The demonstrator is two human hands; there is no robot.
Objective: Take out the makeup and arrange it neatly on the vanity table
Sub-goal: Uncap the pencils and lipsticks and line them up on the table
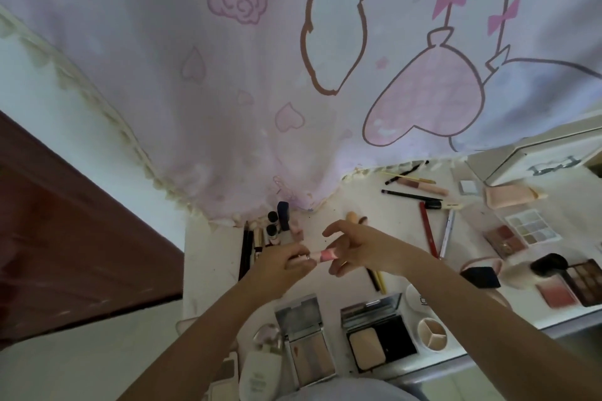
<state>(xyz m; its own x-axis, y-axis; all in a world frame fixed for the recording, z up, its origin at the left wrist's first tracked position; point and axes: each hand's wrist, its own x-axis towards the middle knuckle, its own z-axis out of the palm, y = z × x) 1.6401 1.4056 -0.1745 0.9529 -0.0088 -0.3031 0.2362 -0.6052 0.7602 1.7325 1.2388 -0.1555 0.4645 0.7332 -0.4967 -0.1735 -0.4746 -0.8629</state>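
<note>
Near edge: a square mirrored compact (306, 340) and a hinged powder compact (379, 335) lie open on the white vanity table (211, 257), beside a round divided pot (432, 334).
Left hand: the left hand (280, 265) pinches one end of a small pink tube (322, 255) with curled fingers.
Right hand: the right hand (361, 249) pinches the tube's other end, forefinger raised.
Tube: slim, glossy, held level just above the tabletop.
Middle: thin pencils (433, 231) lie scattered; flat eyeshadow palettes (529, 226) sit to the right.
Far: upright lipsticks and small bottles (277, 221) stand against a soft pink printed curtain (228, 91).
</note>
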